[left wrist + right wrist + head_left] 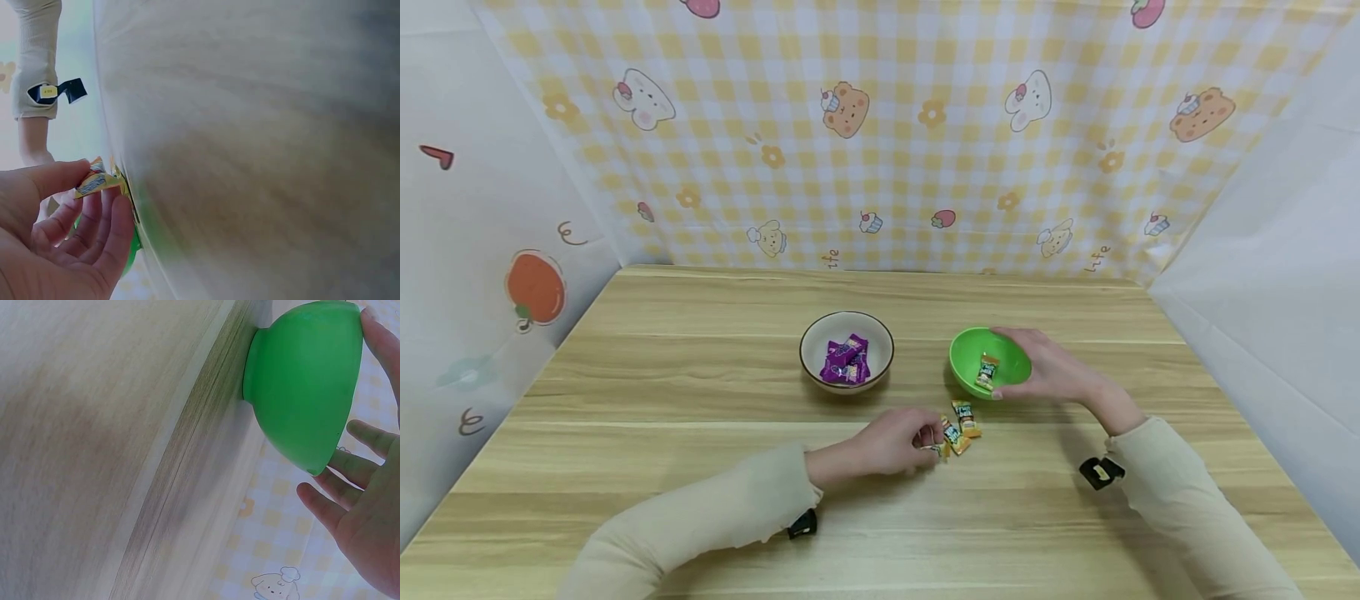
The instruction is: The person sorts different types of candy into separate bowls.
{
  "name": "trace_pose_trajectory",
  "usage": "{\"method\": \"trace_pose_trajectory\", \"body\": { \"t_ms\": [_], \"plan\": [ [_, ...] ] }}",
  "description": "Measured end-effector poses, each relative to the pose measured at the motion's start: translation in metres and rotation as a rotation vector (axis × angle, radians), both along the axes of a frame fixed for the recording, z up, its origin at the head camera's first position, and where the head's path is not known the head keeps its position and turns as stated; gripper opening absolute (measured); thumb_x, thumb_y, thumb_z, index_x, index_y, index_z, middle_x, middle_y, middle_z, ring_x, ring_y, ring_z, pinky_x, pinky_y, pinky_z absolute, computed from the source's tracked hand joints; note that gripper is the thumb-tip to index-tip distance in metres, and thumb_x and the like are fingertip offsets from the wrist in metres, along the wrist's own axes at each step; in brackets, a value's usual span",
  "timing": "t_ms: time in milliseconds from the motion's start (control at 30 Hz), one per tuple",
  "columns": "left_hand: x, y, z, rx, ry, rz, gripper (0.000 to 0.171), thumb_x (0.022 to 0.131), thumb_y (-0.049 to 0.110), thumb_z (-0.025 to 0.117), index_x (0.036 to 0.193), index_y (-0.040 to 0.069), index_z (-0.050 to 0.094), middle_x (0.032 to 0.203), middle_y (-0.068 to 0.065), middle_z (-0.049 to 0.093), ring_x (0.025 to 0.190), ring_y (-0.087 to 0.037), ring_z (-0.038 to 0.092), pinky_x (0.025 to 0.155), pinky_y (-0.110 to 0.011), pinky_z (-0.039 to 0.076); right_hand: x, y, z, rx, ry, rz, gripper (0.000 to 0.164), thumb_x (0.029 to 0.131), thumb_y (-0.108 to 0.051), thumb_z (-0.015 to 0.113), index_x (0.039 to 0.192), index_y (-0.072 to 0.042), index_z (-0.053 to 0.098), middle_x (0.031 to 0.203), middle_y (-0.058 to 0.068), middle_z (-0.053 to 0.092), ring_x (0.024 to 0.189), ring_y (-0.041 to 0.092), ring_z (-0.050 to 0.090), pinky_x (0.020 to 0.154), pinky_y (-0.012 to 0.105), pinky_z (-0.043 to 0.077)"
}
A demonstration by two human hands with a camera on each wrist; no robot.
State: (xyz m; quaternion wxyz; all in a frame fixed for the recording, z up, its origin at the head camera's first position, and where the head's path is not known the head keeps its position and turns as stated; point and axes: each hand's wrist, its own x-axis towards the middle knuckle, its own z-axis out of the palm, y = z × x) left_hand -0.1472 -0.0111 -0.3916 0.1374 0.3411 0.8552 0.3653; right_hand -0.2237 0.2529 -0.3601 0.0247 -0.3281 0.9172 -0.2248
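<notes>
In the head view my left hand (887,443) is low over the table, pinching a small yellow-wrapped candy (94,181) between thumb and fingers. Two similar candies lie beside its fingertips: one wrapped candy (966,419) and, overlapping close by, another candy (956,437). Behind them stands a green bowl (967,354), upright, with one yellow-and-green candy (987,372) inside. My right hand (1054,367) holds this bowl from the right, thumb at the near rim and fingers at the far side. The right wrist view shows those fingers against the bowl's rim.
Left of the green bowl stands a white bowl (882,350) with a dark rim, holding several purple-wrapped candies (846,362). Both bowls rest on a wood-grain table (700,375). A yellow checked cloth (887,167) hangs along the back edge.
</notes>
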Motion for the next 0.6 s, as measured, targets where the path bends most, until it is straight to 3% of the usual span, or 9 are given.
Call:
{"method": "trace_pose_trajectory", "body": {
  "t_ms": [100,300,600],
  "plan": [
    [-0.002,-0.002,0.001,0.054,-0.036,0.01,0.013,0.075,0.009,0.069,0.079,0.013,0.057,0.069,0.009,0.051,0.064,-0.004,0.049,0.059,-0.017,0.042,0.0,0.0,0.0,-0.001,-0.001,0.001,0.094,0.064,-0.052,0.072,0.134,-0.004,0.032,0.126,0.018,0.041,0.113,0.03,0.036,0.085,0.048,0.036],
    [-0.008,-0.003,0.011,0.179,-0.182,0.049,0.012,0.075,0.005,0.069,0.084,0.005,0.061,0.071,0.003,0.054,0.067,-0.008,0.051,0.062,-0.02,0.046,0.0,0.0,0.0,0.004,-0.006,-0.009,0.094,0.063,-0.054,0.071,0.134,-0.006,0.032,0.126,0.017,0.041,0.113,0.03,0.036,0.084,0.047,0.037],
    [-0.017,-0.005,0.025,0.244,-0.362,0.148,0.014,0.076,0.011,0.069,0.087,0.006,0.064,0.074,0.0,0.058,0.067,-0.011,0.054,0.059,-0.024,0.047,0.0,0.0,0.0,0.003,-0.004,-0.006,0.094,0.063,-0.054,0.071,0.134,-0.005,0.033,0.125,0.017,0.042,0.111,0.029,0.038,0.084,0.045,0.037]
  ]
}}
